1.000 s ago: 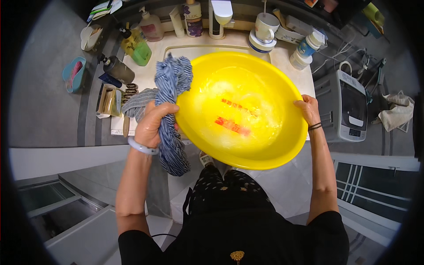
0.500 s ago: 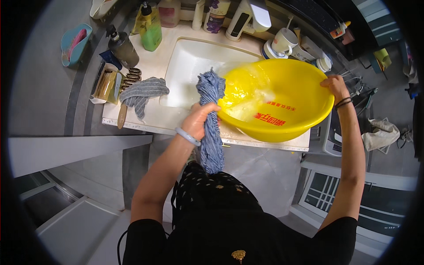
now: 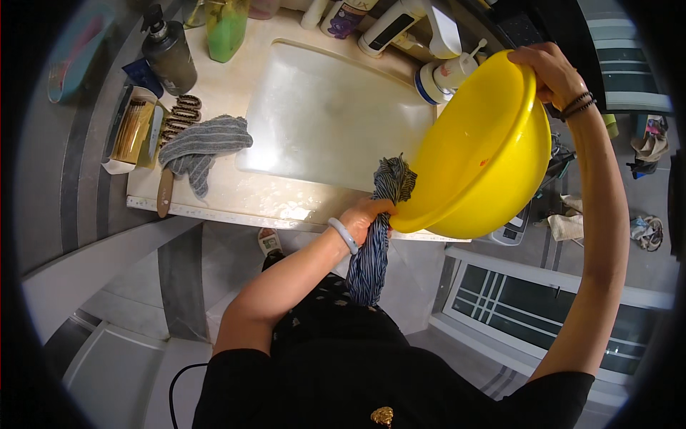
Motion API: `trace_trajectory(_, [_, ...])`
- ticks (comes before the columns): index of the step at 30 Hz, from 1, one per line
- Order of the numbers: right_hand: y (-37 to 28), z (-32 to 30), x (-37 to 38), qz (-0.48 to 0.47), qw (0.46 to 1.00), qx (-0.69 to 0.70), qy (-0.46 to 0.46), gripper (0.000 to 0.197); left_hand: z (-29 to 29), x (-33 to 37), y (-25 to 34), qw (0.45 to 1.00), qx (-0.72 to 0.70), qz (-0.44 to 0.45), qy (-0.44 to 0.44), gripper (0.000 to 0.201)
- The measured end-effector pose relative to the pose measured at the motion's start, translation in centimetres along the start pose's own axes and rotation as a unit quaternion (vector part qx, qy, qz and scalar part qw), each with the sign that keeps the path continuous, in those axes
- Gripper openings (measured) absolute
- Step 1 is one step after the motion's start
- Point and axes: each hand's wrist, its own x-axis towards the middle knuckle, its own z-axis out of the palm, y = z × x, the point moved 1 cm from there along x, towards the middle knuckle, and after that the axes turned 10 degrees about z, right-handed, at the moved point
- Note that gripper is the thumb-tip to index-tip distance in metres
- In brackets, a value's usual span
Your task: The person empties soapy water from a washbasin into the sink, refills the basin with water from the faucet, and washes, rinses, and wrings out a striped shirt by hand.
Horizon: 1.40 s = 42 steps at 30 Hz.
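Note:
A large yellow basin (image 3: 493, 157) is tipped toward the white sink (image 3: 286, 93), its right side raised high. My right hand (image 3: 549, 71) grips the raised rim, fingers wrapped over the edge. At the lower left rim, my left hand (image 3: 366, 218) is closed around a bunched blue striped cloth (image 3: 370, 264) and also touches the basin there. One end of the cloth sticks up beside the basin, and the rest hangs below my hand in front of the counter. Cloudy water lies in the sink.
A grey striped towel (image 3: 204, 146) lies left of the sink, over a brown handle (image 3: 165, 193). Nearby stand a box of sticks (image 3: 132, 129), a dark pump bottle (image 3: 170, 53) and a green bottle (image 3: 227, 32). A tap (image 3: 429, 28) and a white mug (image 3: 454, 71) are behind the sink.
The basin has tipped up on its right side, with my right hand rising. Water that was in it is now out of view there. My left hand and the cloth have shifted right.

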Motion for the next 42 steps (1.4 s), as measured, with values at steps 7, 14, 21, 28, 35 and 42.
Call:
trace_trajectory(7, [-0.5, 1.0, 0.5, -0.013, 0.999, -0.032, -0.006, 0.030, -0.3, 0.6, -0.5, 0.999, 0.024, -0.044, 0.023, 0.017])
trace_trajectory(14, [3.0, -0.7, -1.7, 0.006, 0.987, 0.159, 0.015, 0.020, -0.9, -1.6, 1.2, 1.000, 0.018, 0.014, 0.018, 0.014])
trace_trajectory(21, [17.8, 3.9, -4.5, 0.121, 0.946, 0.281, -0.103, 0.012, -0.6, -8.8, 13.5, 0.920, 0.282, 0.256, 0.095, 0.026])
trace_trajectory(28, [20.3, 18.9, 2.8, 0.123, 0.932, 0.329, -0.085, 0.023, -1.1, -8.3, 19.0, 0.782, 0.498, 0.358, 0.108, 0.040])
trace_trajectory(35, [18.8, 24.4, 6.4, 0.113, 0.960, 0.231, 0.111, 0.032, -1.6, -7.1, 19.3, 0.691, 0.595, 0.365, 0.189, 0.065])
trace_trajectory(42, [17.6, 24.5, 6.4, 0.085, 0.973, 0.121, 0.177, 0.037, -2.3, -5.9, 18.7, 0.612, 0.653, 0.374, 0.244, 0.068])
